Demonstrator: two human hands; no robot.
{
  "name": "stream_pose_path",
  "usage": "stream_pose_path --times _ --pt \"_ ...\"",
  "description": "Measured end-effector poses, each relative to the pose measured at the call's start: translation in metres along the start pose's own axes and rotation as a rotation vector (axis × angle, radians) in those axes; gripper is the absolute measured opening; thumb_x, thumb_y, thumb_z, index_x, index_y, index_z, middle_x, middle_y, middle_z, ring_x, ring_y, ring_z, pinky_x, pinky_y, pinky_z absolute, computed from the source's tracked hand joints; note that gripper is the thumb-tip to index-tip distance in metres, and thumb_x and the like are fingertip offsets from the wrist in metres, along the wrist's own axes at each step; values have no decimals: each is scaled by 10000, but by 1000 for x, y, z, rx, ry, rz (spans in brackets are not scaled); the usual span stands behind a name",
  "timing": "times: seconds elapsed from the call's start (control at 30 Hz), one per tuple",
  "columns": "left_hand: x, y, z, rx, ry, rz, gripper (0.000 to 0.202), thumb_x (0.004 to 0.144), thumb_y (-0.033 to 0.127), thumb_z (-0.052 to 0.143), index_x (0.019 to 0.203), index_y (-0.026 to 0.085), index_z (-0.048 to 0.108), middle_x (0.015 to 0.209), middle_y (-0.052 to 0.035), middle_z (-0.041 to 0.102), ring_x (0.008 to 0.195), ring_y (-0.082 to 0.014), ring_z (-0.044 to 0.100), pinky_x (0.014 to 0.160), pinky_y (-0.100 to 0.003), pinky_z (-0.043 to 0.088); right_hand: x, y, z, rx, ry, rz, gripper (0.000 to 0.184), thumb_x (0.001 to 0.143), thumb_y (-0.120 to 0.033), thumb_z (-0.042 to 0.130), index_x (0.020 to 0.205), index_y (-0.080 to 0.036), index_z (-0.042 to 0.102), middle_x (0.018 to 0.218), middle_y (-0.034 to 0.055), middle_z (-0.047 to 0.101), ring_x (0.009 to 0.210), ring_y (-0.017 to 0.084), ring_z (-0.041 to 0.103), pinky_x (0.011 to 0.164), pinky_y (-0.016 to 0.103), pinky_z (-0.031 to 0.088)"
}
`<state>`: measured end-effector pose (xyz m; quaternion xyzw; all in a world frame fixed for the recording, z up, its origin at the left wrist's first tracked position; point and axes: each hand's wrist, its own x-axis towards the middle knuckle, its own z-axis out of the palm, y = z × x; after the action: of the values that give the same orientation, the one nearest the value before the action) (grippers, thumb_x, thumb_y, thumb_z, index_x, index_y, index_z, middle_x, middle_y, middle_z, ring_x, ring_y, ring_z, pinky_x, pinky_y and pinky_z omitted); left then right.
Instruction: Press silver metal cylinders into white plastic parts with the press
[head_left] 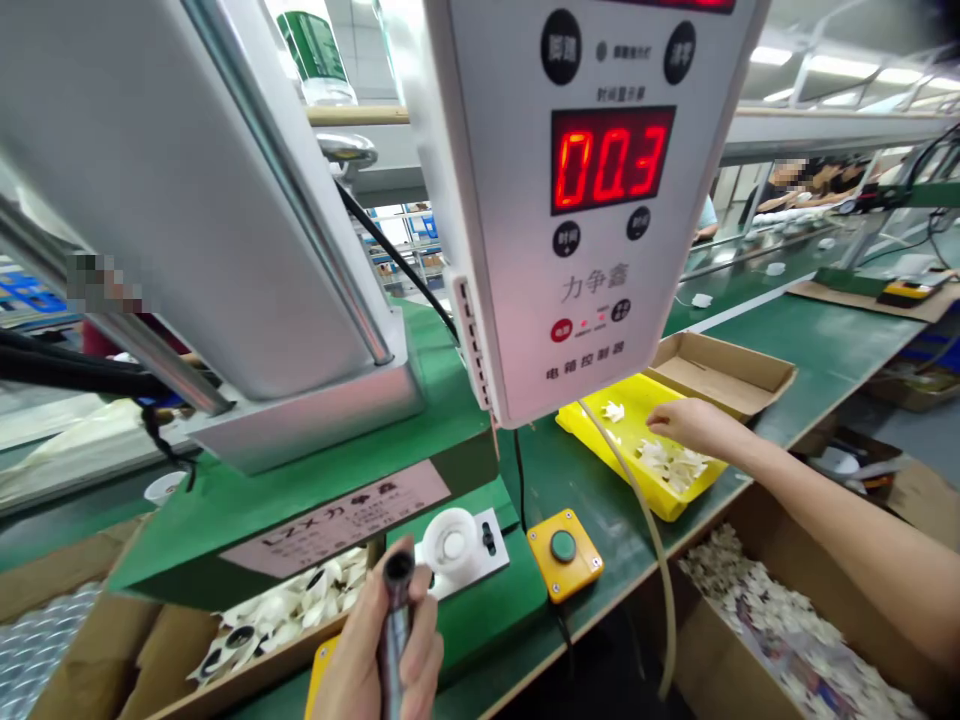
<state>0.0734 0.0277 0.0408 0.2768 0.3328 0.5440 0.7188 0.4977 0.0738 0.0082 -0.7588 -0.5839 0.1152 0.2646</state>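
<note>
My left hand point(356, 645) is closed round a dark metal tube point(394, 630) with a hollow round end pointing up. Just beyond it, a white round plastic part point(454, 544) sits on the metal fixture plate point(491, 560) on the green press base. To the right, my right hand point(688, 425) is over the yellow tray point(664, 500). Its fingers are curled together, and whatever is in them is hidden. Small white plastic pieces point(671, 465) lie in the tray below that hand.
A yellow box with a green button point(563, 546) stands beside the press point(300, 430). The control box point(570, 290) hangs overhead, showing 00.3. White parts fill a carton point(300, 610) at left and another carton point(795, 640) at lower right. An open cardboard box point(724, 370) lies behind the tray.
</note>
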Motion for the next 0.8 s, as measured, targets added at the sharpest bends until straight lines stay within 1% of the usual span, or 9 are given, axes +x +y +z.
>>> stream_pose_path --times 0.1,0.23,0.33,0.43,0.53,0.6,0.67,0.73,0.8 --pt "16 0 17 -104 -99 84 91 839 265 583 867 178 588 749 23 516 404 -6 339 307 -102 330 10 12 12 -103 -81 2 80 661 -205 660 727 -176 696 780 65 690 744 204 617 709 323 429" --pt "27 -5 28 -208 -180 73 104 862 254 547 851 152 563 767 22 496 419 -11 337 286 -97 306 14 21 28 -153 -190 -59 94 733 -242 638 732 -154 670 710 32 661 649 135 587 657 286 419" --pt "28 -9 33 -240 -229 35 152 883 275 514 823 142 556 751 25 486 408 -10 317 287 -102 301 15 25 34 -152 -207 -103 108 709 -153 581 721 -152 688 712 75 670 655 155 604 618 285 379" --pt "27 -10 36 -229 -256 25 190 880 307 518 786 144 541 737 30 490 393 -5 316 289 -107 285 13 24 38 -131 -189 -118 228 699 -107 491 793 -150 695 750 100 677 630 151 611 573 290 349" --pt "24 -12 34 -133 -177 51 249 878 373 516 764 152 527 707 29 513 374 -8 329 286 -118 266 10 23 40 -121 -150 -113 290 745 -165 450 909 -137 687 758 103 670 534 125 582 520 289 332" --pt "20 -12 28 -86 -100 46 267 871 427 512 822 167 544 615 50 480 349 -19 313 276 -124 250 9 27 38 -129 -129 -119 293 766 -211 471 935 -134 696 743 110 669 520 135 582 507 295 335" --pt "14 -12 17 -67 -30 38 283 862 461 513 930 189 557 537 75 419 330 -32 295 264 -127 237 10 34 33 -154 -109 -131 227 751 -242 539 843 -145 724 733 127 672 571 173 610 530 311 360" --pt "7 -11 3 -46 33 51 298 857 471 513 984 205 556 501 88 382 319 -38 284 255 -128 234 7 36 25 -193 -75 -137 176 731 -272 600 753 -154 728 780 154 678 685 235 638 596 345 393" --pt "0 -9 -10 -15 89 86 287 853 468 520 953 202 560 492 89 379 313 -36 278 253 -127 236 -4 25 15 -256 34 -149 204 751 -336 611 791 -167 719 878 166 669 799 285 635 673 386 410"
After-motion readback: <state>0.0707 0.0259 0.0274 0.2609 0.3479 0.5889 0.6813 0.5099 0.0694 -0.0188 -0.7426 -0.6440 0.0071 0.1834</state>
